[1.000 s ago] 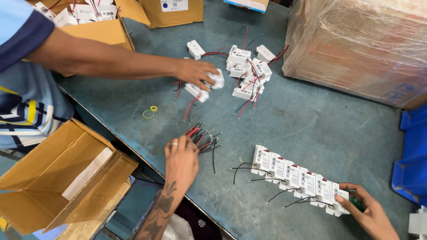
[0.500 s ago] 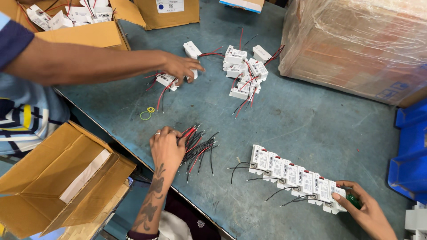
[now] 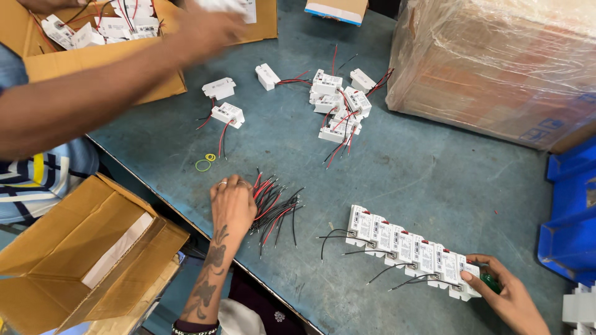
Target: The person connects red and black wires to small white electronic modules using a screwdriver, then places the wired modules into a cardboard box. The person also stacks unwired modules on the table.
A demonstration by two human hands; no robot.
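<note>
- The fingers (image 3: 231, 186) of the left hand (image 3: 233, 203) curl down loosely on a loose bundle of red and black wires (image 3: 273, 209), touching its near end; the hand presses flat rather than clenching.
- The fingers (image 3: 481, 286) of the right hand (image 3: 506, 299) pinch the far right end of a row of white plastic modules (image 3: 410, 249) and also close round a small green object (image 3: 492, 283); what that object is cannot be told.
- The row lies slantwise on the blue-green worktable (image 3: 434, 167), blocky units set side by side, thin black leads trailing from their near side.
- The wire bundle fans out between the left hand and the row, thin strands with bare tips.
- A co-worker's arm (image 3: 93, 93) reaches blurred across the upper left, above an open cardboard box (image 3: 93, 56) filled with more white modules.
- A loose heap of white modules with red wires (image 3: 338, 105) lies at the far middle of the table, with two single modules (image 3: 223, 102) to its left.
- Two small rubber bands (image 3: 205, 163) lie flat near the table's near edge.
- A large film-wrapped carton (image 3: 496, 62) fills the far right; a blue bin (image 3: 568, 217) borders the right edge.
- Bare matte table surface lies open between heap, bundle and row.
</note>
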